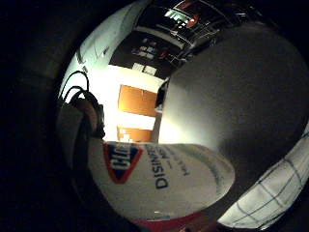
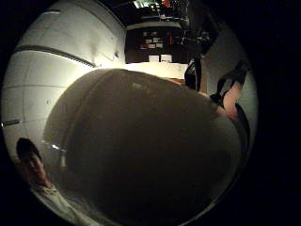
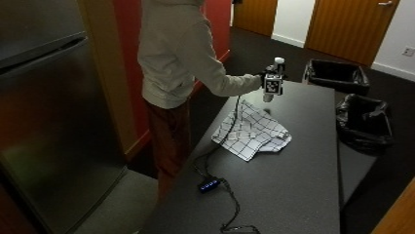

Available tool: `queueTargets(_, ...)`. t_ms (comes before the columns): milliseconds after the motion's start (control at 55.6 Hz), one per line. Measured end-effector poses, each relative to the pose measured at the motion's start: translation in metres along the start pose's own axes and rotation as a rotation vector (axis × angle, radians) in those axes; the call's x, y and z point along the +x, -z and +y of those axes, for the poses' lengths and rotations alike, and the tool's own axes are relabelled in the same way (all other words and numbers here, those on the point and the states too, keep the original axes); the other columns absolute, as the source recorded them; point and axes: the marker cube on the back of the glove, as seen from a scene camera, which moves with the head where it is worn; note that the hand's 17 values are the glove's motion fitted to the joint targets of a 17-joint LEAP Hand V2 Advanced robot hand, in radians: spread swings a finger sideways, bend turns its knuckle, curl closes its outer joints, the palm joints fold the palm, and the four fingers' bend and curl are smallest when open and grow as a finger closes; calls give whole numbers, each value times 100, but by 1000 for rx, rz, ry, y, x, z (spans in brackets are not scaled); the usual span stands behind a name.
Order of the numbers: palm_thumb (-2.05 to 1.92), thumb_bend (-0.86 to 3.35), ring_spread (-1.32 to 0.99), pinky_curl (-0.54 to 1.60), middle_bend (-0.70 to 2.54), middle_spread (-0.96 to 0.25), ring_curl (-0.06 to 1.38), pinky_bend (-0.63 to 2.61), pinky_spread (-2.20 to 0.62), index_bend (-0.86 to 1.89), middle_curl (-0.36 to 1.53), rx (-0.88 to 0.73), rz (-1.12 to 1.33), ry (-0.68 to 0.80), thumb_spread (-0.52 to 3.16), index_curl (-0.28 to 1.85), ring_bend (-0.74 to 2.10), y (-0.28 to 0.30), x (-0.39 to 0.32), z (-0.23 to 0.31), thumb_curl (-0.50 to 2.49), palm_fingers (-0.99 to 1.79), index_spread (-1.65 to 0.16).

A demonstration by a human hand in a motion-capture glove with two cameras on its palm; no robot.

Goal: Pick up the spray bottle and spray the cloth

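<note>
R arm stretched out fwd, elbow slightly bent; gloved right hand (image 3: 272, 83) raised, fingers curled round spray bottle (image 3: 270, 93).

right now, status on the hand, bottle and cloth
Right hand grips the spray bottle, lifted above the table. Checked cloth lies crumpled on the table below. Nothing between bottle and cloth.
</note>
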Motion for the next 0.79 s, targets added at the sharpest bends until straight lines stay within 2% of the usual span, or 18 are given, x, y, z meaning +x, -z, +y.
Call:
queueTargets(72, 100, -4, -18, 38, 52, -14, 46, 37, -23, 32, 49, 66, -12, -8, 9, 53, 57, -8, 5, -12, 77, 133, -20)
queueTargets(126, 100, -4, -18, 38, 51, -14, 46, 37, -22, 31, 49, 35, -140, -3, 11, 53, 57, -6, -9, -10, 77, 132, -20)
queueTargets(180, 99, -4, -18, 38, 51, -14, 46, 37, -22, 30, 49, -11, -130, -1, 12, 53, 56, -7, -4, -6, 77, 132, -20)
queueTargets(270, 98, -4, -17, 38, 50, -14, 46, 38, -22, 27, 49, -29, -257, -1, 15, 52, 56, -12, -18, -9, 77, 131, -20)
queueTargets(360, 98, -4, -17, 38, 48, -14, 46, 39, -22, 24, 48, -59, -216, -5, 19, 51, 56, -10, -8, -8, 76, 130, -21)
queueTargets(414, 97, -5, -17, 38, 48, -14, 45, 39, -22, 22, 48, -36, -362, 1, 21, 51, 56, -7, -26, -14, 75, 130, -21)
queueTargets(486, 96, -5, -17, 38, 47, -14, 45, 40, -23, 19, 48, 51, -228, -1, 25, 50, 56, -23, -10, -34, 74, 130, -22)
queueTargets(540, 94, -5, -17, 39, 45, -15, 45, 41, -23, 17, 48, -44, -253, 16, 32, 49, 56, -23, -16, -27, 73, 128, -23)
queueTargets(594, 92, -5, -18, 38, 43, -15, 45, 41, -23, 14, 47, -42, -217, 30, 42, 47, 56, -7, -10, -28, 71, 122, -24)
queueTargets(630, 89, -5, -19, 38, 42, -16, 44, 39, -20, 9, 47, -42, -194, 42, 51, 44, 54, -10, -7, -27, 68, 109, -25)
queueTargets(684, 77, -10, -20, 40, 36, -17, 45, 40, -15, 3, 45, -158, -265, 60, 61, 41, 50, -18, -16, -9, 62, 76, -29)
queueTargets(720, 73, -9, -20, 41, 34, -17, 45, 43, -12, 2, 45, -204, -278, 71, 64, 39, 51, -7, -17, 0, 59, 69, -30)
queueTargets(738, 68, -10, -20, 41, 31, -16, 44, 43, -10, 1, 44, -213, -267, 79, 66, 37, 48, 0, -14, 3, 57, 56, -31)
queueTargets(792, 61, -9, -20, 41, 26, -15, 43, 48, -6, 0, 42, -117, -169, 105, 70, 32, 46, 14, -2, -6, 53, 42, -34)
